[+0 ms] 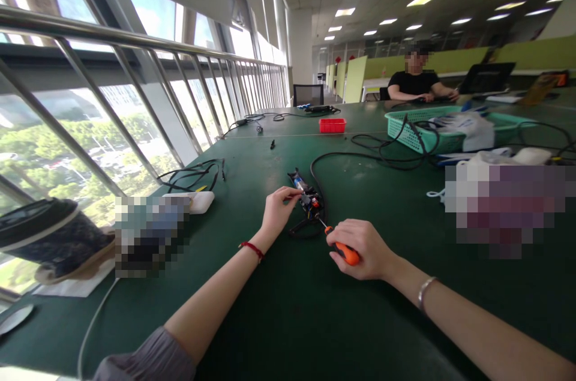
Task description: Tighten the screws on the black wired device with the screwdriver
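My right hand (362, 248) is closed around the orange and black handle of a screwdriver (346, 253). Its metal shaft points up and left, with the tip at the lower end of a small opened electrical device (309, 200). Black casing, a blue part and a red part show in this device, and a black cord runs from it. At the device's left side my left hand (281, 207) is closed, thumb and fingertips pressed together against it. Whether the fingertips pinch the casing or some small part in it is too small to make out.
A turquoise basket (407, 132) with cables and bags stands at right, near a blurred bag (504, 201). A red tray (332, 125) lies farther back. Cables (193, 172) and a dark cup-like container (49, 237) are at left by the railing. Another person (416, 84) sits across the table.
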Motion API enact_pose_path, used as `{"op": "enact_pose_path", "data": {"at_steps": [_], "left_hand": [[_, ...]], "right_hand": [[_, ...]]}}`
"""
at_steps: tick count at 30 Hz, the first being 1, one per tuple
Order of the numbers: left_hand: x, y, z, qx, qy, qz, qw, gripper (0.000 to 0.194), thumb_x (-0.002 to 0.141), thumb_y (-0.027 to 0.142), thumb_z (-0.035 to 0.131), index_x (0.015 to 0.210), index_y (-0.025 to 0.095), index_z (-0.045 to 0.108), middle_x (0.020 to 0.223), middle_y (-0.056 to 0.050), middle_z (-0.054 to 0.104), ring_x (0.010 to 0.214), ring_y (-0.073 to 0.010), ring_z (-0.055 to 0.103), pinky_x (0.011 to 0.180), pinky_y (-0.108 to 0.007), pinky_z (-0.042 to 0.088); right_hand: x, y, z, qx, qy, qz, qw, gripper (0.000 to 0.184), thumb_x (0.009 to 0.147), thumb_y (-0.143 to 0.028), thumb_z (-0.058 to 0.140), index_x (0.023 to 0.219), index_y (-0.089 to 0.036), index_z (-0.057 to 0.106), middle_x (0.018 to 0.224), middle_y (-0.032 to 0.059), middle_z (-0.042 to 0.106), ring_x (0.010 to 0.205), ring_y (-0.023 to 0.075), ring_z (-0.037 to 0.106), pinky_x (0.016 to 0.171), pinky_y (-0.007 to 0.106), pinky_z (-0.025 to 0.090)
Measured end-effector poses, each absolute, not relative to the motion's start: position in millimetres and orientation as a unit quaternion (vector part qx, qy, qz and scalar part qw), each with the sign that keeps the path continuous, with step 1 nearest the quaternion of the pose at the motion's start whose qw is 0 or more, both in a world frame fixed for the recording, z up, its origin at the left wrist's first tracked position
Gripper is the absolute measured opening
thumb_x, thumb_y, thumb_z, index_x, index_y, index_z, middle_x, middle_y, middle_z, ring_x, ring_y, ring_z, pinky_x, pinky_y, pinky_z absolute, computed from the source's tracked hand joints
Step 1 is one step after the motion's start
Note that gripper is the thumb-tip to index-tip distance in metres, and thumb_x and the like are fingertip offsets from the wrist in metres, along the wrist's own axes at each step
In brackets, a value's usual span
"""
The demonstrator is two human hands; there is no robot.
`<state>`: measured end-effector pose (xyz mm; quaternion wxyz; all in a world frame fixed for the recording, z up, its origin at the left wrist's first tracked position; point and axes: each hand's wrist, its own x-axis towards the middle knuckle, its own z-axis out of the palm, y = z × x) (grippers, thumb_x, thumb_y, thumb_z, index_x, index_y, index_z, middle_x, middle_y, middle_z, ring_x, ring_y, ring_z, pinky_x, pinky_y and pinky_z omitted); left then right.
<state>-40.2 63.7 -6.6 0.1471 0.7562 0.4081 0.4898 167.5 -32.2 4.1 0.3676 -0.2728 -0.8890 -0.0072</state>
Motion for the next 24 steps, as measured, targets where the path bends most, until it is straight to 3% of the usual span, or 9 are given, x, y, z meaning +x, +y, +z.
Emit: {"op": "enact_pose_path", "data": {"at_steps": [10,16,21,24], "left_hand": [[-39.8,67.1,-8.1,0.77,0.427,0.463,0.101,0.014,0.082,0.013,0.059,0.085,0.018,0.072,0.086,-0.002,0.069,0.073,-0.0136,0.065,0.07,-0.024,0.053],[-36.5,60.9,-4.4,0.796,0.457,0.396,0.026,0.016,0.086,0.016,0.058,0.092,0.02,0.073,0.09,-0.002,0.069,0.083,-0.0157,0.064,0.074,-0.025,0.05],[-45.5,61.9,-3.6,0.835,0.452,0.314,0.022,0.038,0.086,0.005,0.046,0.111,0.022,0.068,0.106,-0.002,0.065,0.094,-0.0161,0.062,0.08,-0.024,0.049],[-57.9,61.3,0.3,0.853,0.447,0.269,0.016,0.05,0.084,0.002,0.039,0.126,0.024,0.058,0.114,-0.003,0.061,0.091,-0.0143,0.062,0.078,-0.023,0.049]], "right_hand": [[165.7,-30.9,0.5,-0.258,-0.893,-0.014,0.368,0.005,0.074,-0.021,0.056,0.075,-0.018,0.058,0.064,0.0007,0.063,0.055,0.0115,0.053,0.058,0.026,0.044],[164.7,-30.1,1.6,-0.261,-0.892,-0.019,0.368,0.006,0.074,-0.021,0.055,0.076,-0.018,0.059,0.065,0.0011,0.064,0.056,0.0117,0.054,0.058,0.026,0.045],[166.9,-30.2,0.8,-0.27,-0.893,-0.016,0.359,0.006,0.074,-0.021,0.056,0.077,-0.017,0.059,0.067,0.0009,0.065,0.057,0.012,0.055,0.059,0.026,0.045],[169.8,-29.6,0.4,-0.277,-0.895,-0.014,0.349,0.007,0.075,-0.021,0.056,0.079,-0.017,0.06,0.069,0.0015,0.066,0.057,0.0125,0.056,0.059,0.027,0.045]]}}
